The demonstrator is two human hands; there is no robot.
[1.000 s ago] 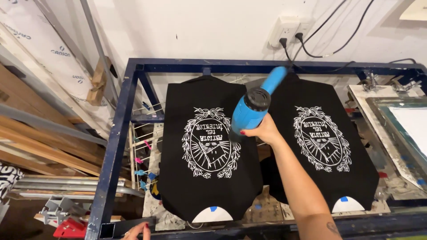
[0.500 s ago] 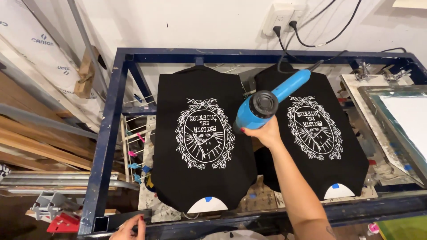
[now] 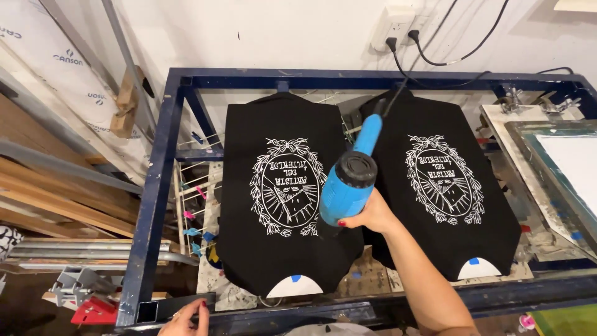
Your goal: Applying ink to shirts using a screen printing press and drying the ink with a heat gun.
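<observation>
- Wood planks and grey metal bars, far left, leaning along the wall beside white sheeting.
- Red clamp, low left, on the floor clutter outside the frame.
- Blue steel frame, boxing in the whole print station.
- My left hand, bottom edge, fingers resting loosely curled on the frame's front rail; only part of it shows, so I cannot tell how tightly it grips.
- Wire rack with small coloured bits, just inside the frame's left post.
- Left shirt, black, laid flat on a white pallet whose tip shows at the hem; white oval print on its chest.
- Heat gun, blue with a black rear cap, held over the gap between the two shirts, nozzle tilted down toward the left shirt's print.
- My right hand, closed around the heat gun's grip from below.
- Black cord, running from the gun's tail up to the wall socket.
- Right shirt, black, same white print, flat on its own pallet.
- Screen, far right, framed, clamped at its top corner.
</observation>
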